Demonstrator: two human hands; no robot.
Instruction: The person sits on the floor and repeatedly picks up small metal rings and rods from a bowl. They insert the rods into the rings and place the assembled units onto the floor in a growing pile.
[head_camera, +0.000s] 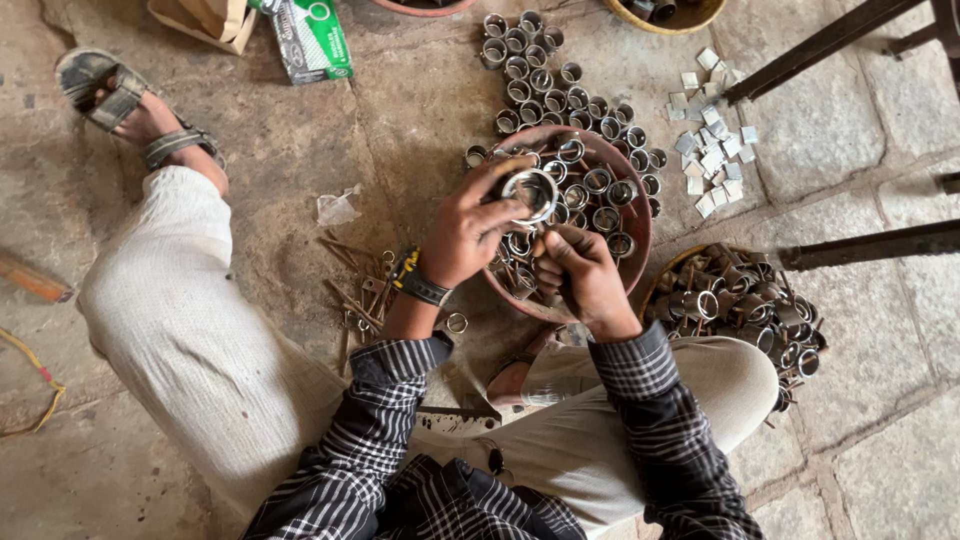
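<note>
Gripping: the left hand (468, 228) clasped a shiny metal ring (530, 192) by its rim, fingers curled round it, above the bowl.
Right hand (580, 272): clenched into a loose fist just below the ring, knuckles up; whether it pinched anything small could not be told.
Wrist: a dark band with yellow marks (415, 280) sat on the left wrist.
Bowl (638, 215): a round reddish dish lay under both hands, filled with short metal sleeves standing open end up.
Sleeves on floor (540, 75): more of the same stood in rows beyond the bowl, touching one another.
Basket (740, 300): to the right of the right hand, heaped with darker assembled metal pieces spilling over its edge.
Squares (712, 150): small pale flat pieces lay scattered on the stone floor (880, 330), right of the bowl.
Pins (350, 290): thin rusty rods and small rings lay in a loose pile left of the left wrist.
Legs: the person sat on the floor in pale trousers, a sandal (110, 95) on the outstretched foot.
Packet (315, 40): a green and white pack lay at the top edge.
</note>
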